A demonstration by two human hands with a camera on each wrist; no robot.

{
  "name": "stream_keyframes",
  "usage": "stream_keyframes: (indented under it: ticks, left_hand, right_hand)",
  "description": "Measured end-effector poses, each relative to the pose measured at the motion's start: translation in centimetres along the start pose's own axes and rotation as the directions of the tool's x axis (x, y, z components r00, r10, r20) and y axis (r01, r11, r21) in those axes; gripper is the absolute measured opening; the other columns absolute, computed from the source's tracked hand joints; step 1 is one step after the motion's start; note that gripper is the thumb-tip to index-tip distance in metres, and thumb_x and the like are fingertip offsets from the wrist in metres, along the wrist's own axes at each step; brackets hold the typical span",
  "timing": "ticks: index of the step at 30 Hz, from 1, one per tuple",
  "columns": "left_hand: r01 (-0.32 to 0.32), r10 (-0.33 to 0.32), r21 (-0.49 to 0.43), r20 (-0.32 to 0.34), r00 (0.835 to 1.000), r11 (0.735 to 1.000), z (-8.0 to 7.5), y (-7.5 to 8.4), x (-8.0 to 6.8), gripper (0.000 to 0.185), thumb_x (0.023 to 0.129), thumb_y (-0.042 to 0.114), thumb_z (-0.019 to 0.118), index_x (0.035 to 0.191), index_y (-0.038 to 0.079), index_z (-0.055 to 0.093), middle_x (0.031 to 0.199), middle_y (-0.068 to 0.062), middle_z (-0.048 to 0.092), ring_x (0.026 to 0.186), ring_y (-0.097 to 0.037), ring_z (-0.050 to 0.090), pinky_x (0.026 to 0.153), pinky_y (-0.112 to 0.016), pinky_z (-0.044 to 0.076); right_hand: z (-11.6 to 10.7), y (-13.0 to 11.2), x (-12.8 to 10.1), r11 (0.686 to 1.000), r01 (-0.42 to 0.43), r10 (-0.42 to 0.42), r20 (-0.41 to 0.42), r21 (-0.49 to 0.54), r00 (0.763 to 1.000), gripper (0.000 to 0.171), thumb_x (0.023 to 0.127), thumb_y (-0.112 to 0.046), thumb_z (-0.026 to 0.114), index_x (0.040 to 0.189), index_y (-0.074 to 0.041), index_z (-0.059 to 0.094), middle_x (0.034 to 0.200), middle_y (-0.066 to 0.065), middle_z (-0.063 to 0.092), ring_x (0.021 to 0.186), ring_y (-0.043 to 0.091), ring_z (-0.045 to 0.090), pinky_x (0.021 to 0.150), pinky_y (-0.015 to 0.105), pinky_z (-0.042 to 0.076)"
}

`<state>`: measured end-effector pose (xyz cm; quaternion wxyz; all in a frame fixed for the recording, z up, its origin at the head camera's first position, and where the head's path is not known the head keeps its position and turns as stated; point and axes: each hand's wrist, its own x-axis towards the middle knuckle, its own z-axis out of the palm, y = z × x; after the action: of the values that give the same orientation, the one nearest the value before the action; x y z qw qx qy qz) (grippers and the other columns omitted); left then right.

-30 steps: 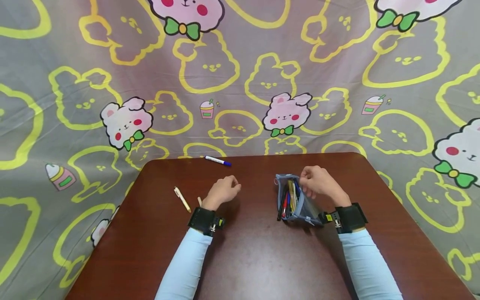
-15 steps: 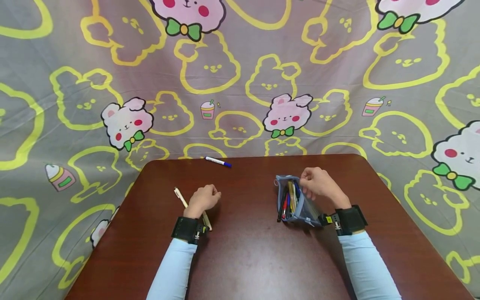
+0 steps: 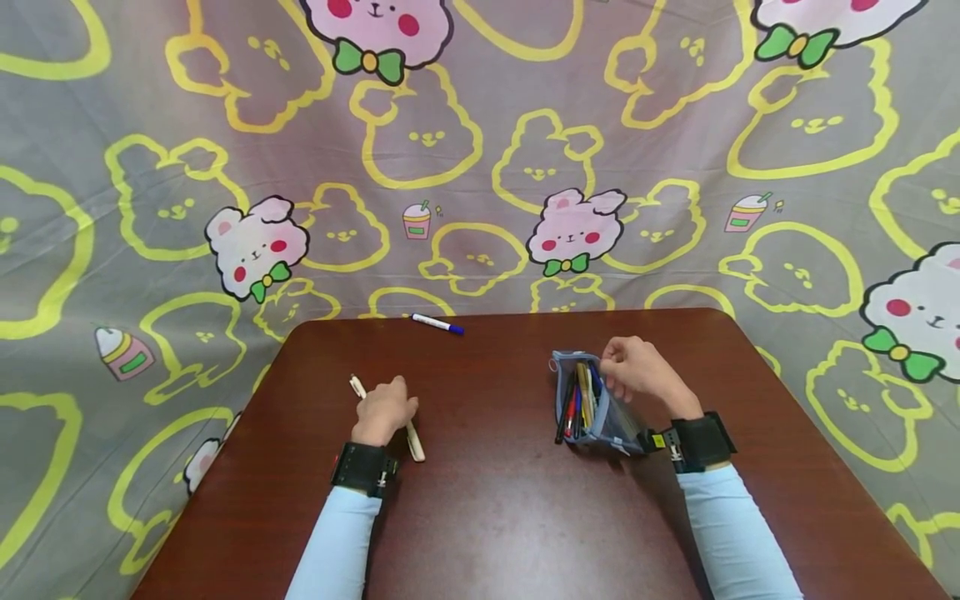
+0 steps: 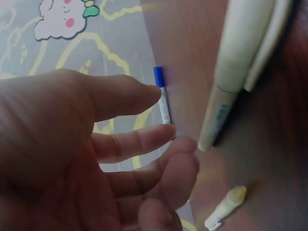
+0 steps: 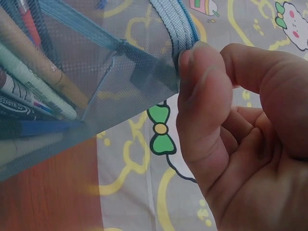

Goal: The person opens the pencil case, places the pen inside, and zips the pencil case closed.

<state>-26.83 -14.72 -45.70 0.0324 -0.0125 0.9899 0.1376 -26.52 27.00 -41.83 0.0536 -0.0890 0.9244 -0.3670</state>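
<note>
My left hand [image 3: 385, 410] hovers over two cream-coloured pens, its fingers loosely bent and the thumb apart, holding nothing. One pen [image 3: 415, 443] shows on the right of that hand; the other pen [image 3: 357, 386] sticks out beyond it on the left. In the left wrist view the nearer pen [image 4: 243, 53] lies beside the fingertips, not touched as far as can be seen. My right hand [image 3: 637, 373] pinches the zipped edge of a blue mesh pencil case [image 5: 139, 77] between thumb and finger. Several pens and markers [image 3: 577, 404] lie inside the case, whose mouth gapes.
A white marker with a blue cap [image 3: 437, 323] lies at the far edge of the brown table [image 3: 495, 500]. Behind the table hangs a grey cloth [image 3: 465, 183] with cartoon prints.
My left hand has moved left, from the middle of the table to over the cream pens. The right hand stays at the pencil case's edge.
</note>
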Motion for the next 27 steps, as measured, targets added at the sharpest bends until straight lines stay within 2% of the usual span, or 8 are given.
stream_keyframes:
  ticks: [4, 8, 14, 18, 23, 27]
  left_hand:
    - [0.025, -0.026, 0.013, 0.036, 0.999, 1.000, 0.4, -0.1, -0.2, 0.050, 0.090, 0.030, 0.067, 0.125, -0.002, 0.050, 0.104, -0.028, 0.067, 0.088, -0.043, 0.067, 0.067, -0.053, 0.052]
    - [0.028, -0.029, 0.017, 0.051, 0.998, 0.999, 0.9, -0.2, -0.3, 0.058, 0.088, 0.032, 0.070, 0.128, -0.002, 0.046, 0.103, -0.030, 0.067, 0.088, -0.042, 0.067, 0.069, -0.052, 0.052]
    - [0.032, -0.032, 0.005, 0.071, 0.997, 0.999, 1.6, -0.4, -0.3, 0.054, 0.086, 0.029, 0.073, 0.123, -0.001, 0.048, 0.100, -0.028, 0.068, 0.086, -0.041, 0.067, 0.066, -0.051, 0.052]
    - [0.014, -0.013, -0.015, 0.084, 0.996, 1.000, 1.7, -0.4, -0.4, 0.046, 0.086, 0.021, 0.070, 0.120, -0.001, 0.050, 0.098, -0.027, 0.067, 0.085, -0.041, 0.067, 0.066, -0.050, 0.052]
    - [-0.011, 0.020, -0.079, 0.112, 0.994, 0.997, 1.8, 0.0, -0.5, 0.035, 0.084, 0.011, 0.065, 0.115, -0.002, 0.052, 0.085, -0.021, 0.064, 0.069, -0.032, 0.064, 0.055, -0.040, 0.049]
    - [-0.047, 0.059, -0.115, 0.111, 0.992, 0.992, 2.2, 0.5, -0.4, 0.021, 0.084, 0.010, 0.064, 0.099, 0.002, 0.054, 0.074, -0.013, 0.059, 0.058, -0.026, 0.058, 0.049, -0.033, 0.044]
  right_hand:
    - [0.1, 0.1, 0.0, 1.000, -0.007, 0.007, 0.005, 0.004, 1.000, 0.012, 0.093, -0.014, 0.058, 0.098, -0.003, 0.058, 0.068, 0.007, 0.065, 0.054, 0.022, 0.062, 0.053, 0.035, 0.054]
    - [0.1, 0.1, 0.0, 1.000, -0.012, 0.012, 0.001, 0.013, 1.000, 0.012, 0.093, -0.014, 0.058, 0.097, -0.003, 0.058, 0.067, 0.008, 0.065, 0.054, 0.022, 0.062, 0.052, 0.035, 0.054]
    - [0.3, 0.1, 0.0, 1.000, -0.005, 0.005, 0.001, 0.022, 1.000, 0.012, 0.093, -0.014, 0.058, 0.097, -0.003, 0.058, 0.068, 0.008, 0.065, 0.054, 0.022, 0.063, 0.051, 0.035, 0.055]
    - [0.3, -0.1, 0.0, 1.000, -0.001, 0.001, -0.001, 0.021, 1.000, 0.011, 0.093, -0.014, 0.058, 0.097, -0.003, 0.058, 0.067, 0.008, 0.065, 0.054, 0.022, 0.063, 0.051, 0.035, 0.054]
    - [0.3, -0.2, 0.0, 1.000, -0.001, 0.001, -0.005, 0.018, 1.000, 0.011, 0.092, -0.014, 0.058, 0.096, -0.003, 0.058, 0.067, 0.008, 0.065, 0.053, 0.022, 0.062, 0.051, 0.035, 0.054]
    - [0.4, -0.2, -0.1, 1.000, -0.011, 0.011, 0.000, 0.014, 1.000, 0.011, 0.092, -0.014, 0.057, 0.096, -0.003, 0.058, 0.067, 0.008, 0.064, 0.054, 0.022, 0.062, 0.052, 0.035, 0.054]
